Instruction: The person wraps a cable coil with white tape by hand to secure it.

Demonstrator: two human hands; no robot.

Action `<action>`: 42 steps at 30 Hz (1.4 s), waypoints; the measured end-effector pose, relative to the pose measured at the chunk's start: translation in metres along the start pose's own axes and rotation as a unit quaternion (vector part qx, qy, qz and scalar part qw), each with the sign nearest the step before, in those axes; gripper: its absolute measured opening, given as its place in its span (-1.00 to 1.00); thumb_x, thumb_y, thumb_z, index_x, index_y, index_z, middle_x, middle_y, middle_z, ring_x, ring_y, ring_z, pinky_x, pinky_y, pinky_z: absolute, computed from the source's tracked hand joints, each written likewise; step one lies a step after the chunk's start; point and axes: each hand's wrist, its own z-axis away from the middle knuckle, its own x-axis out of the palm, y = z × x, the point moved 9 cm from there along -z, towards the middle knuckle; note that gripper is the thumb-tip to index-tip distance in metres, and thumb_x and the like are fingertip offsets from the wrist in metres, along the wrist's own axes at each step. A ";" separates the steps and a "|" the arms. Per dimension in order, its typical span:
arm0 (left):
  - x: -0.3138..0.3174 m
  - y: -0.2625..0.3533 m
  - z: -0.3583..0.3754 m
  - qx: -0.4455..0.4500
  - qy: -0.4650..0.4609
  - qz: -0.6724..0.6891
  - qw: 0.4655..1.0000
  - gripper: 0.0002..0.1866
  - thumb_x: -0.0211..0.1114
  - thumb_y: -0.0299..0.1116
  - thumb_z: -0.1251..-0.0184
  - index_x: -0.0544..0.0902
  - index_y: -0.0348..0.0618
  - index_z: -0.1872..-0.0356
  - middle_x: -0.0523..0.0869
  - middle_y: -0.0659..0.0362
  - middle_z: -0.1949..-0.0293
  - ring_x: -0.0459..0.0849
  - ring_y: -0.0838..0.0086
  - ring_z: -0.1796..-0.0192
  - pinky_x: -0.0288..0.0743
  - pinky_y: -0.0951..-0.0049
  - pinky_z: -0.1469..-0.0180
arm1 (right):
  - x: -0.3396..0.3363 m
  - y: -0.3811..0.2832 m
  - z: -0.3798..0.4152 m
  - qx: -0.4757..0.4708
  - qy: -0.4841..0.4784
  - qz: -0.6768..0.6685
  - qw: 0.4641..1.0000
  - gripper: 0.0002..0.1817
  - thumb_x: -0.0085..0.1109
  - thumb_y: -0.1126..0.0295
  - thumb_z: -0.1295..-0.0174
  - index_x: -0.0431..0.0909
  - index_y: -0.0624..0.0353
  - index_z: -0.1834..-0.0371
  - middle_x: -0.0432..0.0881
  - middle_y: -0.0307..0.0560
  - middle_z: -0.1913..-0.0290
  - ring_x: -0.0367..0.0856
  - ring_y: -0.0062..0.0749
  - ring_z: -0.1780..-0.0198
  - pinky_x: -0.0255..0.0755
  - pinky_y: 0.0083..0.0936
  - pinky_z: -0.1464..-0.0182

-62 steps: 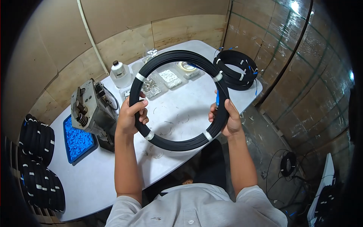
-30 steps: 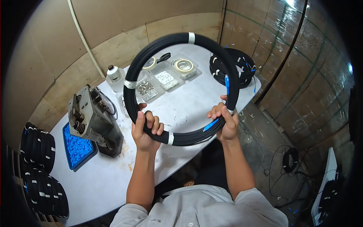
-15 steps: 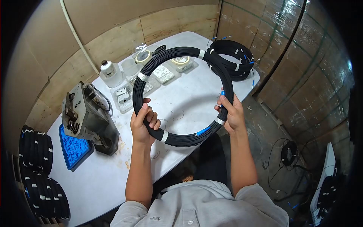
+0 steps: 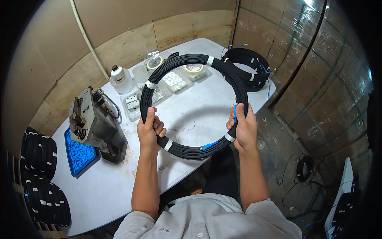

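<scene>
A large coil of black cable (image 4: 182,60), bound with several white tape bands, is held up above the white table. My left hand (image 4: 150,130) is wrapped round its lower left side, thumb on the front. On the right side my right hand (image 4: 243,126) grips the coil, its thumb beside a blue connector (image 4: 235,112). Another blue connector (image 4: 209,145) lies along the coil's bottom inner edge. Behind the coil's upper right, more black coils (image 4: 252,83) with blue-tipped ends rest on the table.
A metal press (image 4: 97,123) stands at left by a blue tray of small blue parts (image 4: 79,153). Stacked black coils (image 4: 45,201) are far left. A bottle (image 4: 119,77), tape rolls and plastic boxes (image 4: 175,81) line the back. Cable (image 4: 304,168) lies on the floor.
The coil has turned slightly clockwise in my hands, its lower connector and tape bands shifting left. My right hand has moved slightly down. The camera view has also shifted a little.
</scene>
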 end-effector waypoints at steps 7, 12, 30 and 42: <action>0.002 0.016 -0.001 -0.044 -0.061 0.003 0.997 -0.59 0.33 -0.10 -0.46 0.35 0.01 0.49 0.21 0.40 0.67 0.21 0.69 0.69 0.14 0.59 0.69 | 0.018 -0.021 0.010 -0.067 0.008 0.048 0.997 -0.55 0.15 0.13 -0.48 0.34 0.21 -0.21 0.53 -0.13 0.22 0.59 -0.57 0.49 0.52 -0.59 0.56; 0.005 0.032 0.004 -0.021 -0.083 -0.044 0.995 -0.62 0.34 -0.15 -0.45 0.36 0.00 0.48 0.25 0.39 0.66 0.22 0.68 0.69 0.15 0.58 0.68 | 0.004 -0.007 -0.013 0.005 -0.017 0.061 0.998 -0.54 0.27 0.22 -0.40 0.35 0.22 -0.20 0.59 -0.08 0.26 0.66 -0.45 0.50 0.55 -0.54 0.59; 0.002 0.035 0.005 0.002 -0.071 -0.111 0.991 -0.68 0.37 -0.21 -0.41 0.39 -0.03 0.41 0.26 0.40 0.66 0.23 0.69 0.69 0.17 0.58 0.69 | -0.004 -0.003 -0.029 -0.047 -0.001 0.252 0.967 -0.59 0.30 0.38 -0.30 0.39 0.30 -0.12 0.60 -0.12 0.34 0.61 -0.49 0.58 0.53 -0.52 0.57; -0.007 0.035 -0.013 0.000 -0.087 -0.073 0.994 -0.68 0.40 -0.21 -0.37 0.42 -0.03 0.43 0.26 0.42 0.66 0.22 0.70 0.69 0.13 0.59 0.69 | 0.017 -0.011 -0.009 -0.004 -0.049 0.199 0.979 -0.65 0.28 0.42 -0.31 0.42 0.28 -0.08 0.51 -0.21 0.41 0.53 -0.57 0.63 0.53 -0.52 0.57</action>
